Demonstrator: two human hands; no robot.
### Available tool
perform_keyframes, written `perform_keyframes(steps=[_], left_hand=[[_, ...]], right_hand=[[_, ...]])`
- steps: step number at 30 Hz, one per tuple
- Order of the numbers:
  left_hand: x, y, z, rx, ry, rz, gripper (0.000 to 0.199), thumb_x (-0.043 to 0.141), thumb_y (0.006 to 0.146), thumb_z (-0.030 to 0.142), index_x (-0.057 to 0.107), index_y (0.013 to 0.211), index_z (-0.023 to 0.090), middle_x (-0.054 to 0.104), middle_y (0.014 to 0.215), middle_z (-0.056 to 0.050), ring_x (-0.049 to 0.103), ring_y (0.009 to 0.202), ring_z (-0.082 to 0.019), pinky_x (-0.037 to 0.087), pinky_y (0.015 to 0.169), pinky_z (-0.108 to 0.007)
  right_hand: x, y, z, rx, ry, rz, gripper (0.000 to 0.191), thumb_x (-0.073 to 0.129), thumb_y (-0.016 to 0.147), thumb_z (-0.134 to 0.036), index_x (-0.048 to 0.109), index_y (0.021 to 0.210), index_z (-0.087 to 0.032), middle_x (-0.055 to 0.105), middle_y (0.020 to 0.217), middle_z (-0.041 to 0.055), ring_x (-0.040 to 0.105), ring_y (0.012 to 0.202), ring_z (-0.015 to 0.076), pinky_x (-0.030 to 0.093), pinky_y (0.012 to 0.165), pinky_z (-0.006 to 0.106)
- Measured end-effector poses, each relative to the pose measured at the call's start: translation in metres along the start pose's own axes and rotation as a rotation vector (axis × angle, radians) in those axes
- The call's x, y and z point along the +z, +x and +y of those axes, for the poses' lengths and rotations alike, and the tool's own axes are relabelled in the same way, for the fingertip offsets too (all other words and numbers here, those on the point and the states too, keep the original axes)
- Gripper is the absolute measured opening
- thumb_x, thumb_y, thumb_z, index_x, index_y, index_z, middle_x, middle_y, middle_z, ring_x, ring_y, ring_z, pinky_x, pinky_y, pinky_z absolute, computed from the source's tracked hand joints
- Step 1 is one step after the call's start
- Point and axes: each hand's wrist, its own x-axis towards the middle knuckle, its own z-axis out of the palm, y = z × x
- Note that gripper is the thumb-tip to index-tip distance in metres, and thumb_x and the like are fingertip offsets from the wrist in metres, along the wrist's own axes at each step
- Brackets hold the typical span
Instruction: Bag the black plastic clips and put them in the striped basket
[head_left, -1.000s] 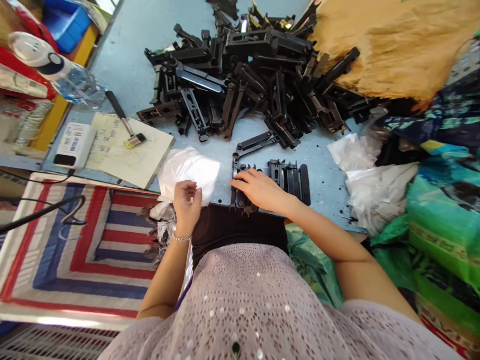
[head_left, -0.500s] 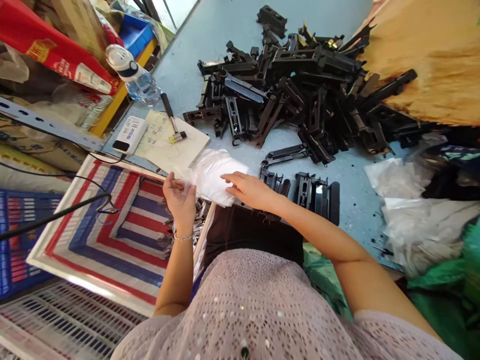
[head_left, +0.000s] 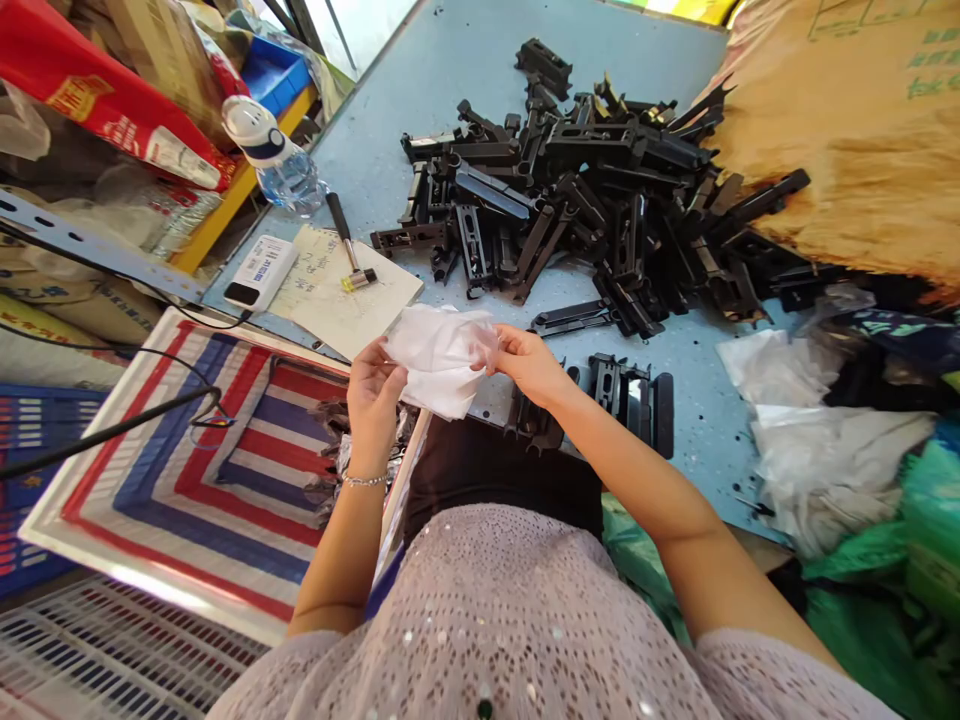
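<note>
Right hand (head_left: 527,366) pinches the right edge of a thin white plastic bag (head_left: 439,352) between thumb and fingertips, the grip narrow. At the opposite edge, the left hand (head_left: 375,388) has its fingers curled and touching the bag, thumb close by; whether it grips firmly I cannot tell. The bag lies between the two hands, spread roughly from left to right, with neither hand clearly nearer. It is over the table's front edge, just beside a paper pad (head_left: 356,318) with a hammer (head_left: 349,245) on it. Close to the right hand, below its wrist, sit a few black metal parts (head_left: 534,420); a short row of more parts (head_left: 630,400) stands farther right. Beyond is a large tangled pile (head_left: 559,145) of them.
</note>
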Motion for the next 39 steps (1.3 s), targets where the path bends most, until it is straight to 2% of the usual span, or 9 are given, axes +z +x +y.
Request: perform_keyframes(steps=[6, 9, 13, 17, 21, 26, 33, 37, 39], left_hand=[[0.011, 0.010, 0.010, -0.186, -0.188, -0.048, 0.047, 0.079, 0.080, 0.050, 0.070, 0.116, 0.021, 0.060, 0.077, 0.001, 0.057, 0.064, -0.009, 0.048, 0.061, -0.020], [0.010, 0.013, 0.019, -0.159, -0.140, -0.076, 0.045, 0.085, 0.076, 0.037, 0.072, 0.115, 0.019, 0.056, 0.064, 0.004, 0.050, 0.055, -0.007, 0.040, 0.052, -0.017], [0.006, 0.015, 0.021, -0.066, -0.135, -0.104, 0.039, 0.068, 0.090, 0.050, 0.077, 0.103, 0.014, 0.045, 0.045, 0.005, 0.037, 0.043, -0.007, 0.030, 0.045, -0.020], [0.003, 0.022, 0.013, -0.073, -0.057, -0.031, 0.045, 0.082, 0.077, 0.043, 0.073, 0.116, 0.022, 0.062, 0.071, 0.001, 0.044, 0.050, -0.006, 0.033, 0.046, -0.020], [0.004, 0.022, 0.006, -0.332, 0.015, -0.172, 0.058, 0.081, 0.075, 0.053, 0.068, 0.122, 0.022, 0.068, 0.115, -0.009, 0.060, 0.074, -0.010, 0.049, 0.059, -0.022], [0.012, 0.008, 0.005, -0.633, 0.024, -0.414, 0.055, 0.083, 0.071, 0.054, 0.072, 0.108, 0.015, 0.068, 0.079, -0.004, 0.051, 0.055, -0.008, 0.038, 0.047, -0.020], [0.027, 0.005, 0.014, -0.308, -0.030, -0.095, 0.039, 0.094, 0.055, 0.036, 0.061, 0.062, 0.016, 0.056, 0.059, 0.004, 0.048, 0.056, -0.007, 0.038, 0.054, -0.020], [0.050, 0.003, 0.024, -0.271, -0.088, -0.242, 0.046, 0.092, 0.063, 0.041, 0.052, 0.060, 0.017, 0.053, 0.059, 0.005, 0.048, 0.056, -0.007, 0.040, 0.054, -0.021], [0.054, 0.004, 0.029, -0.306, -0.154, -0.320, 0.051, 0.090, 0.066, 0.043, 0.046, 0.059, 0.018, 0.053, 0.058, 0.004, 0.048, 0.053, -0.006, 0.039, 0.051, -0.020]], right_hand=[[-0.007, -0.006, 0.004, -0.059, -0.040, 0.006, 0.045, 0.085, 0.069, -0.042, 0.069, 0.105, -0.020, 0.069, 0.075, -0.0014, 0.066, 0.069, 0.0147, 0.048, 0.063, 0.026], [-0.011, -0.009, 0.003, -0.096, -0.072, -0.012, 0.042, 0.083, 0.072, -0.038, 0.070, 0.107, -0.020, 0.069, 0.077, -0.0011, 0.065, 0.070, 0.0143, 0.048, 0.064, 0.027], [-0.015, -0.013, 0.003, -0.130, -0.141, -0.012, 0.043, 0.079, 0.078, -0.037, 0.069, 0.117, -0.021, 0.075, 0.098, 0.0043, 0.066, 0.084, 0.0176, 0.052, 0.070, 0.029], [-0.018, -0.014, 0.002, -0.187, -0.183, -0.033, 0.043, 0.075, 0.082, -0.035, 0.067, 0.122, -0.021, 0.076, 0.105, 0.0065, 0.068, 0.102, 0.0218, 0.054, 0.085, 0.035], [-0.018, -0.017, -0.002, -0.178, -0.178, -0.045, 0.043, 0.074, 0.084, -0.035, 0.066, 0.124, -0.022, 0.076, 0.107, 0.0066, 0.069, 0.106, 0.0230, 0.054, 0.090, 0.038], [-0.024, -0.018, -0.008, -0.236, -0.234, -0.068, 0.043, 0.069, 0.087, -0.033, 0.063, 0.129, -0.023, 0.075, 0.109, 0.0064, 0.068, 0.110, 0.0237, 0.054, 0.093, 0.039], [-0.024, -0.027, -0.023, -0.434, -0.824, 0.304, 0.030, 0.063, 0.092, -0.033, 0.066, 0.119, -0.021, 0.066, 0.121, 0.0127, 0.060, 0.111, 0.0276, 0.047, 0.100, 0.046], [0.006, -0.036, -0.025, -0.355, -0.803, -0.058, 0.021, 0.061, 0.095, -0.041, 0.067, 0.097, -0.022, 0.069, 0.093, 0.0057, 0.062, 0.090, 0.0217, 0.049, 0.085, 0.036], [0.004, -0.033, -0.025, -0.326, -0.706, -0.050, 0.023, 0.058, 0.097, -0.041, 0.066, 0.088, -0.021, 0.068, 0.085, 0.0029, 0.062, 0.084, 0.0196, 0.049, 0.082, 0.034]])
